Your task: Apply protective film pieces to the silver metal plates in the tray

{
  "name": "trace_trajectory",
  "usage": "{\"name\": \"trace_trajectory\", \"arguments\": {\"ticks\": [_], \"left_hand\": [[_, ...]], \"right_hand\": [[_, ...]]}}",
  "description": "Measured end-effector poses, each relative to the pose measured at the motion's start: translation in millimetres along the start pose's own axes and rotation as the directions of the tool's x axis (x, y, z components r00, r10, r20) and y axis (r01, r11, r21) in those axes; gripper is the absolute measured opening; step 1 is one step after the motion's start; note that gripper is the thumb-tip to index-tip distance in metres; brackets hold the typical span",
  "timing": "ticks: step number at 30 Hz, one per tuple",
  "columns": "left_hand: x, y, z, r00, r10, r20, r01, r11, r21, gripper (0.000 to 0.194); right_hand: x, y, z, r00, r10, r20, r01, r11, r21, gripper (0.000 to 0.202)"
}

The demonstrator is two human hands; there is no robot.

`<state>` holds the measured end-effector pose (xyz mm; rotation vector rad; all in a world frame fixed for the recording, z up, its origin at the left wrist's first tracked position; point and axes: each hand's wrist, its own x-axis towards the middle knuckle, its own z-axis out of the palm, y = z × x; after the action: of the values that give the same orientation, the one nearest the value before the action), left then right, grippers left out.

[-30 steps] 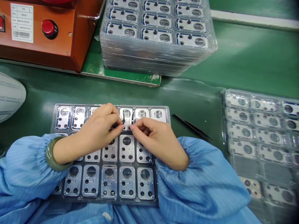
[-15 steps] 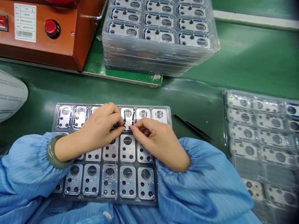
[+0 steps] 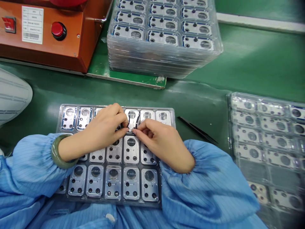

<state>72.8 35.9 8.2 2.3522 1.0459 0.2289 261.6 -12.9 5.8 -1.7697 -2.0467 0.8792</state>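
Observation:
A thin black gasket strip [image 3: 138, 118], like a narrow loop, lies along a silver metal plate [image 3: 132, 115] in the far row of a clear plastic tray [image 3: 174, 115]. From the left, my left hand [image 3: 108, 124] pinches the strip's near end between thumb and forefinger. My right hand [image 3: 164, 140] pinches at the near right corner of the same plate, its fingertips on the strip. Several similar plates with a round window and small dark holes fill the tray. Those at the far left have blue edging. My hands and forearms cover part of the tray's middle.
Black tweezers [image 3: 197, 129] lie right of the tray. A tall stack of filled clear trays [image 3: 162, 58] stands behind, beside an orange machine [image 3: 69, 47] with a red button [image 3: 57, 29]. Another plate tray [image 3: 254, 171] lies at right, a white rounded object [image 3: 14, 95] at left.
The view has shifted slightly, so the machine and tray appear a little further right. Both hands stay at the same plate, and the black strip's near end has shifted slightly under the fingertips.

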Motion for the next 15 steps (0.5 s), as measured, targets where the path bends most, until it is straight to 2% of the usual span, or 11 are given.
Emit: {"name": "trace_trajectory", "arguments": {"ticks": [6, 15], "left_hand": [[-0.5, -3.0, 2.7, 0.999, 0.02, -0.026, -0.02, 0.999, -0.029, 0.005], [0.7, -5.6, 2.8, 1.0, 0.011, -0.02, -0.012, 0.998, -0.055, 0.006]], "right_hand": [[1.2, 0.3, 1.1, 1.0, 0.001, 0.007, -0.001, 1.0, 0.018, 0.02], [2.7, -7.6, -0.5, 0.999, 0.016, 0.042, -0.009, 0.987, -0.16, 0.017]]}}
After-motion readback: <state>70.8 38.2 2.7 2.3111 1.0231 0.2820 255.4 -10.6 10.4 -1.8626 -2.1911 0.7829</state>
